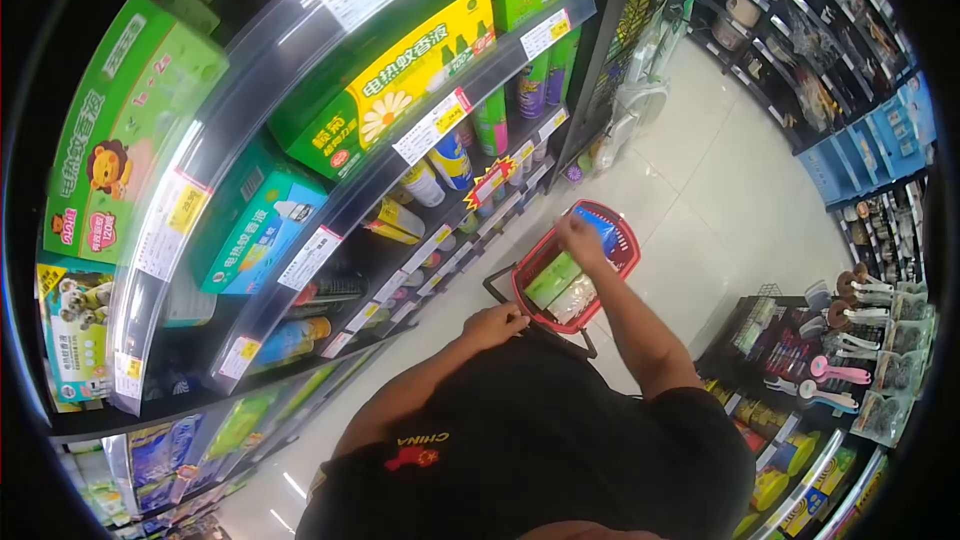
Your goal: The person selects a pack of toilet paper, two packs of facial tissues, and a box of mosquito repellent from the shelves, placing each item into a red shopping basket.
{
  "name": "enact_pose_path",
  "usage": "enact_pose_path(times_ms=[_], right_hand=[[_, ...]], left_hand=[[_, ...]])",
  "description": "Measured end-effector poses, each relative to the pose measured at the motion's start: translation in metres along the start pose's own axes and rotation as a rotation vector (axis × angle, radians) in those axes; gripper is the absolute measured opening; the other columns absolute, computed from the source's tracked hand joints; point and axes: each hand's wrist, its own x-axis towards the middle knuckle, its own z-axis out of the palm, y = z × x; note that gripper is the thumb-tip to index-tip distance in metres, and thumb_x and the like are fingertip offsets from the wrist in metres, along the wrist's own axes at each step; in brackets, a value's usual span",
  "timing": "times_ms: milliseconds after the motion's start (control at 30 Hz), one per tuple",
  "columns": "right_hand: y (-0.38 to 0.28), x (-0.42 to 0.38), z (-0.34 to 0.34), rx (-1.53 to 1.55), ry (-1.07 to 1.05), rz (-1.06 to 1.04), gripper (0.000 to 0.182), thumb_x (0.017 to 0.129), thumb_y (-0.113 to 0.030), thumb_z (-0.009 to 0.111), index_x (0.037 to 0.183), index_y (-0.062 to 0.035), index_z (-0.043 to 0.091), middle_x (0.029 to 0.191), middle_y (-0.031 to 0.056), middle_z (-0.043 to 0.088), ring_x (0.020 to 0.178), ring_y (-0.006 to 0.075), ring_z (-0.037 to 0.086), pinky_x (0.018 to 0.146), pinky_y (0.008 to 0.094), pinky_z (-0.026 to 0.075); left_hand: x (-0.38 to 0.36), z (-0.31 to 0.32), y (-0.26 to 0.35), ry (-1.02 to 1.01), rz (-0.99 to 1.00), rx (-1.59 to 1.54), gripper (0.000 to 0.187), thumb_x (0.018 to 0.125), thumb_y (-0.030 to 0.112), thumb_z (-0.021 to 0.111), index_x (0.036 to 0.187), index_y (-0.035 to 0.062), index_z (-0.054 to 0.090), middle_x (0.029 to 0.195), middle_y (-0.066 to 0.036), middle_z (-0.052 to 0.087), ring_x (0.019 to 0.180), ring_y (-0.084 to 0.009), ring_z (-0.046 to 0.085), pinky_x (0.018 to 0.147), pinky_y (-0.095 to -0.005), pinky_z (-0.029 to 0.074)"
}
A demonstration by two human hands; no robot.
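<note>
A red shopping basket (pixel 627 258) with a black handle (pixel 494 290) is in front of my body, above the floor. My left hand (pixel 493 326) is closed around the handle at the basket's near left side. Over the far part of the basket, my right hand (pixel 580 240) has its fingers curled at the edge of a blue package (pixel 597 226), partly hiding it. Below that hand lie a green package (pixel 551 280) and a whitish package (pixel 577 298), side by side inside the basket. The right forearm covers part of the basket's right rim.
Shelves on my left hold a yellow-green box (pixel 400 80), a teal box (pixel 262 225), a tall green box (pixel 130 130) and several spray cans (pixel 450 160). Pale tiled floor (pixel 700 190) stretches ahead. On the right, a rack with hanging brushes (pixel 838 370) stands close.
</note>
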Motion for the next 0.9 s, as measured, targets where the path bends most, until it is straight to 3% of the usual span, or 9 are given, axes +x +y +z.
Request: enact_pose_path(times_ms=[100,267,400,500,700,900], right_hand=[[-0.081,0.027,-0.008,0.097,0.049,-0.2,0.03,0.092,-0.031,0.068,0.1,-0.0023,0.066,0.074,0.0035,0.062,0.07,0.0129,0.061,0.065,0.0295,0.049],[-0.153,0.073,0.0,0.076,0.149,-0.532,0.04,0.087,-0.026,0.074,0.116,-0.001,0.064,0.103,0.0106,0.066,0.092,0.0174,0.064,0.082,0.0306,0.051],[-0.215,0.069,0.004,-0.112,0.185,-0.674,0.059,0.083,-0.025,0.078,0.131,0.0003,0.056,0.123,0.0184,0.061,0.109,0.0266,0.061,0.095,0.0361,0.048],[-0.227,0.089,0.017,-0.131,0.188,-0.839,0.065,0.077,-0.031,0.081,0.127,0.0012,0.055,0.115,0.0192,0.06,0.104,0.0312,0.062,0.092,0.0398,0.049],[-0.241,0.111,0.038,-0.235,0.108,-0.878,0.059,0.074,-0.035,0.082,0.112,0.0025,0.057,0.099,0.0206,0.058,0.094,0.0394,0.059,0.081,0.0456,0.047],[-0.245,0.126,0.054,-0.235,0.036,-0.844,0.062,0.072,-0.04,0.082,0.111,0.0028,0.061,0.105,0.0245,0.061,0.1,0.0428,0.06,0.087,0.0459,0.048]], left_hand=[[0.001,0.001,0.003,0.043,0.03,0.012,0.039,0.094,0.053,0.056,0.1,0.0153,0.066,0.089,-0.006,0.071,0.086,-0.0267,0.069,0.074,-0.0404,0.051],[0.001,0.002,0.011,0.11,0.054,-0.068,0.038,0.096,0.051,0.054,0.103,0.0144,0.064,0.089,-0.008,0.07,0.085,-0.0288,0.069,0.074,-0.0403,0.051],[0.0,0.002,0.018,0.151,0.015,-0.048,0.037,0.097,0.049,0.055,0.105,0.0138,0.063,0.092,-0.009,0.071,0.087,-0.0297,0.069,0.075,-0.041,0.052],[-0.003,0.006,0.024,0.196,-0.004,-0.048,0.036,0.098,0.048,0.054,0.107,0.0139,0.062,0.094,-0.01,0.071,0.089,-0.0307,0.069,0.076,-0.0418,0.052],[-0.006,0.012,0.021,0.237,0.003,-0.079,0.036,0.099,0.046,0.054,0.111,0.0137,0.061,0.098,-0.011,0.071,0.091,-0.0319,0.069,0.078,-0.0421,0.052],[-0.009,0.019,0.012,0.276,0.042,-0.106,0.036,0.098,0.046,0.054,0.113,0.014,0.061,0.103,-0.009,0.072,0.097,-0.032,0.069,0.081,-0.044,0.053]])
